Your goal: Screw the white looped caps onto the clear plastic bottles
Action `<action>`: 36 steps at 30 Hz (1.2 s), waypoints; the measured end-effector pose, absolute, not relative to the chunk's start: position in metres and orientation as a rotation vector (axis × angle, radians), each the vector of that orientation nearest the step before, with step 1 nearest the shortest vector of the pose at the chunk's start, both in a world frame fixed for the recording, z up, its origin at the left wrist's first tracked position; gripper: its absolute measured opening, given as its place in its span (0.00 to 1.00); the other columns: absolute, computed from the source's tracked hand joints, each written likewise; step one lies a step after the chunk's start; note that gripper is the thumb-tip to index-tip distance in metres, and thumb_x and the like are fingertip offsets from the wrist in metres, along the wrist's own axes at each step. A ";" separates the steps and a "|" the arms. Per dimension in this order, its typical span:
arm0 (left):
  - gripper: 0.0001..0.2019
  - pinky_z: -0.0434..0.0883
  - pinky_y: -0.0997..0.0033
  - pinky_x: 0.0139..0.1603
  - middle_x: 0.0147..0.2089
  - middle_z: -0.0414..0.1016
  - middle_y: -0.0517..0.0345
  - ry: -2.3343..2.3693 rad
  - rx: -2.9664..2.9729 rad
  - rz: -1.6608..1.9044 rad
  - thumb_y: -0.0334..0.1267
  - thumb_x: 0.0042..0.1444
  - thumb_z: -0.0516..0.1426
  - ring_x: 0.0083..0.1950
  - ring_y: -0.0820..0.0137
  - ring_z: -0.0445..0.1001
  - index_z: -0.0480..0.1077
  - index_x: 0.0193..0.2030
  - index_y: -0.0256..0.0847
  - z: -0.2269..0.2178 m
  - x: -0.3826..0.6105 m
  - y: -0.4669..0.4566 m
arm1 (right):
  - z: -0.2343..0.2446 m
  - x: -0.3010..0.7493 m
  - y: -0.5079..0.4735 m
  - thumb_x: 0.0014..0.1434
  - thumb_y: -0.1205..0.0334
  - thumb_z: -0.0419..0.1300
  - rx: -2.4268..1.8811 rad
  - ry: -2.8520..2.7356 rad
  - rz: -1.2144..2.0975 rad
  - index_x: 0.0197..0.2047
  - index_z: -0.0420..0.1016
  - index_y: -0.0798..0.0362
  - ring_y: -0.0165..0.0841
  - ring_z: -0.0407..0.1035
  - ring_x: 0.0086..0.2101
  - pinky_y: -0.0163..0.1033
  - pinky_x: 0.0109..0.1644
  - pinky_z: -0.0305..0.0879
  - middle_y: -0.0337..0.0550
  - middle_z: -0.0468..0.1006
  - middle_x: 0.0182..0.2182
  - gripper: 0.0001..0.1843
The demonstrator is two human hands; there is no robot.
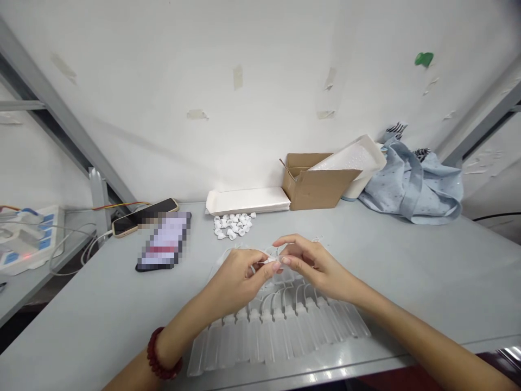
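Note:
My left hand (240, 279) and my right hand (309, 263) meet above the middle of the grey table (407, 271). Both pinch one small white part (271, 262) between their fingertips, with thin white cord trailing from it. Just below the hands lies a clear ribbed plastic tray (277, 331) with white pieces in its slots. A red bead bracelet (160, 355) circles my left wrist. A heap of small white caps (233, 225) sits on the table beyond the hands.
Two phones (142, 217) lie at the left, one on a cable. A power strip (28, 239) rests on the side shelf. At the back stand flat white packs (248, 200), an open cardboard box (313, 182) and a blue cloth (415, 187).

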State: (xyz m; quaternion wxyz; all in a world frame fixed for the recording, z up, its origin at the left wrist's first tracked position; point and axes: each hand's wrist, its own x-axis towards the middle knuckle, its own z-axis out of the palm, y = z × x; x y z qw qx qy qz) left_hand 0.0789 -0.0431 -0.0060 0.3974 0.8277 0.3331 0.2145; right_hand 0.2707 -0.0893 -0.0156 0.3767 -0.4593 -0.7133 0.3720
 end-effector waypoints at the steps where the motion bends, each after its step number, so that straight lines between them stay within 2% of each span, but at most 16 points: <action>1: 0.19 0.61 0.77 0.21 0.23 0.67 0.60 0.853 2.054 0.555 0.46 0.61 0.51 0.23 0.75 0.64 0.70 0.25 0.37 -0.005 0.079 -0.043 | -0.016 0.271 -0.089 0.66 0.57 0.52 -1.182 -1.817 0.938 0.52 0.66 0.51 0.28 0.68 0.28 0.34 0.30 0.61 0.41 0.78 0.32 0.13; 4: 0.19 0.65 0.77 0.23 0.24 0.67 0.60 0.888 1.896 0.618 0.48 0.60 0.52 0.23 0.76 0.64 0.71 0.26 0.37 -0.002 0.077 -0.042 | -0.018 0.272 -0.087 0.62 0.55 0.58 -1.204 -1.812 0.812 0.49 0.69 0.52 0.29 0.67 0.28 0.34 0.29 0.64 0.42 0.77 0.33 0.15; 9: 0.22 0.67 0.75 0.22 0.24 0.69 0.59 0.826 1.686 0.507 0.51 0.61 0.50 0.21 0.76 0.66 0.72 0.26 0.36 0.001 0.073 -0.039 | -0.019 0.275 -0.085 0.64 0.57 0.56 -1.104 -1.878 0.594 0.48 0.73 0.53 0.32 0.69 0.33 0.36 0.33 0.66 0.45 0.77 0.35 0.13; 13: 0.21 0.67 0.75 0.23 0.22 0.68 0.60 0.791 1.747 0.485 0.48 0.61 0.50 0.20 0.76 0.65 0.69 0.23 0.37 0.001 0.074 -0.039 | -0.018 0.274 -0.086 0.64 0.56 0.56 -1.118 -1.878 0.593 0.47 0.74 0.53 0.31 0.68 0.30 0.36 0.32 0.64 0.45 0.77 0.34 0.13; 15: 0.20 0.66 0.75 0.25 0.21 0.67 0.61 0.796 1.932 0.582 0.44 0.62 0.50 0.22 0.75 0.65 0.67 0.22 0.38 -0.004 0.075 -0.040 | -0.017 0.273 -0.087 0.64 0.53 0.55 -1.146 -1.855 0.631 0.43 0.75 0.53 0.30 0.65 0.27 0.35 0.29 0.61 0.43 0.76 0.31 0.14; 18: 0.17 0.65 0.73 0.28 0.21 0.68 0.59 0.689 2.314 0.895 0.36 0.63 0.50 0.25 0.73 0.67 0.67 0.23 0.38 -0.016 0.077 -0.041 | -0.017 0.272 -0.088 0.64 0.50 0.54 -1.184 -1.775 0.734 0.39 0.76 0.55 0.26 0.58 0.21 0.34 0.24 0.55 0.37 0.69 0.21 0.17; 22: 0.10 0.67 0.70 0.32 0.30 0.76 0.53 0.535 2.595 1.162 0.30 0.63 0.51 0.32 0.68 0.71 0.70 0.33 0.37 -0.029 0.079 -0.040 | -0.019 0.271 -0.088 0.62 0.47 0.55 -1.233 -1.631 0.928 0.37 0.76 0.55 0.24 0.52 0.17 0.33 0.21 0.49 0.31 0.56 0.16 0.19; 24: 0.08 0.68 0.69 0.33 0.32 0.76 0.52 0.561 2.583 1.148 0.31 0.63 0.52 0.33 0.67 0.72 0.71 0.34 0.37 -0.029 0.079 -0.040 | -0.020 0.272 -0.087 0.61 0.46 0.56 -1.234 -1.597 0.982 0.37 0.76 0.55 0.24 0.52 0.17 0.33 0.20 0.48 0.30 0.55 0.16 0.19; 26: 0.09 0.68 0.70 0.33 0.29 0.75 0.55 0.647 2.467 1.056 0.34 0.62 0.53 0.31 0.69 0.72 0.71 0.31 0.38 -0.023 0.078 -0.041 | -0.019 0.272 -0.087 0.61 0.47 0.56 -1.233 -1.596 0.976 0.38 0.76 0.55 0.25 0.54 0.17 0.33 0.20 0.49 0.31 0.55 0.16 0.19; 32: 0.21 0.68 0.75 0.26 0.25 0.71 0.59 0.864 1.948 0.568 0.46 0.64 0.48 0.26 0.73 0.70 0.70 0.26 0.38 -0.004 0.075 -0.044 | -0.016 0.272 -0.088 0.62 0.51 0.56 -1.200 -1.691 0.857 0.42 0.75 0.55 0.26 0.55 0.19 0.34 0.23 0.52 0.32 0.61 0.17 0.16; 36: 0.20 0.64 0.74 0.25 0.20 0.65 0.62 0.826 2.156 0.722 0.40 0.64 0.49 0.22 0.74 0.65 0.63 0.21 0.39 -0.011 0.078 -0.045 | -0.018 0.271 -0.088 0.63 0.51 0.55 -1.196 -1.666 0.896 0.41 0.75 0.54 0.26 0.55 0.19 0.34 0.23 0.50 0.31 0.58 0.16 0.16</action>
